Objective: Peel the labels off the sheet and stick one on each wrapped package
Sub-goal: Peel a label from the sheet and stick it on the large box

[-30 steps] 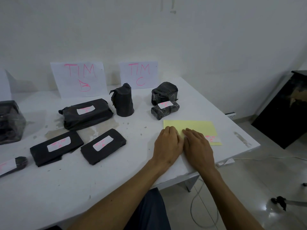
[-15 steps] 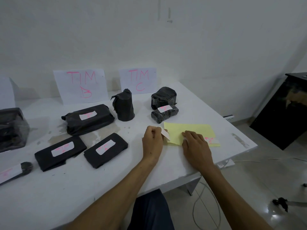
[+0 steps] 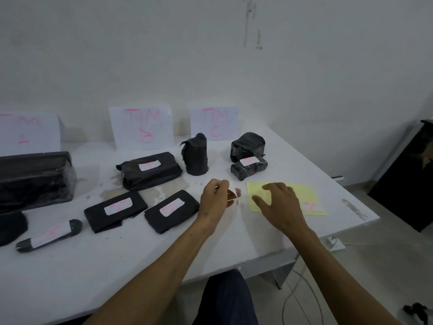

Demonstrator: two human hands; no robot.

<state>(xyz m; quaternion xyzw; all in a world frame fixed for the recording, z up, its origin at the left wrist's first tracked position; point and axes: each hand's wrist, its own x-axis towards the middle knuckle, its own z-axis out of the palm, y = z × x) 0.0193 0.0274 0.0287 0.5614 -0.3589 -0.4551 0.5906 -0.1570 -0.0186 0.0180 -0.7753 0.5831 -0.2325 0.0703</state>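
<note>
My left hand pinches a small white label just left of the yellow backing sheet. My right hand hovers over the sheet with fingers spread and holds nothing. One label with pink writing stays on the sheet's near right corner. Several black wrapped packages lie on the white table. Two flat ones, a long one and a small block carry labels. An upright cylinder package and a lumpy package show no label.
Paper signs reading TIM B and TIM C lean on the wall behind the packages. A large black bundle and a labelled thin roll sit at the left. The table's right edge drops to a floor with cables.
My left hand peeled a label off the sheet and carried it left and up. My right hand lifted off the sheet. The view tilted and more of the table's left side shows.
</note>
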